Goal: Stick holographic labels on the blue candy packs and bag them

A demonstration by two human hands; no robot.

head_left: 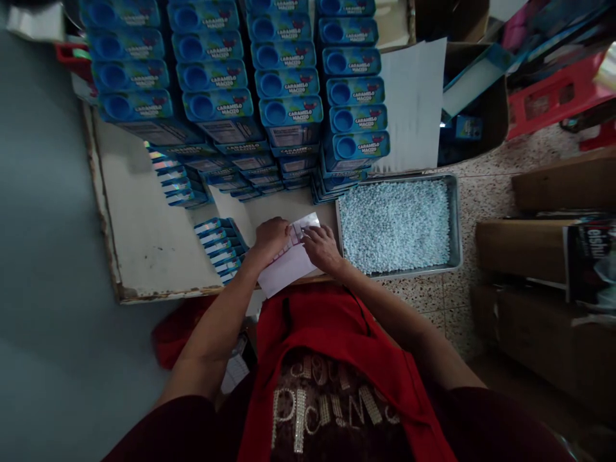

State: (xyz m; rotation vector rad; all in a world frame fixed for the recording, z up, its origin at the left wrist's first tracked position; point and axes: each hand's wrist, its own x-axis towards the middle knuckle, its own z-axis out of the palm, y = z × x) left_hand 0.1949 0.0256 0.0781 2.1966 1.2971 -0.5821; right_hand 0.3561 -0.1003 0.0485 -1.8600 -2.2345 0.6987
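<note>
A white sheet of small stickers [291, 256] lies on the white table [144, 237] at its near edge. My left hand [271, 236] rests on the sheet's left part with its fingers curled down onto it. My right hand [323, 247] pinches at the sheet's upper right part, fingertips pressed together on a sticker. Just right of my right hand stands a metal tray [457, 218] full of small white candies [394, 224]. Left of my left hand lies a short row of small blue boxes [221, 244].
Tall stacks of blue "Caramelo Macizo" boxes [240, 83] fill the back of the table. A white sheet [414, 106] leans behind the tray. Cardboard cartons [543, 256] stand on the speckled floor at right; a red plastic stool [558, 93] is at far right.
</note>
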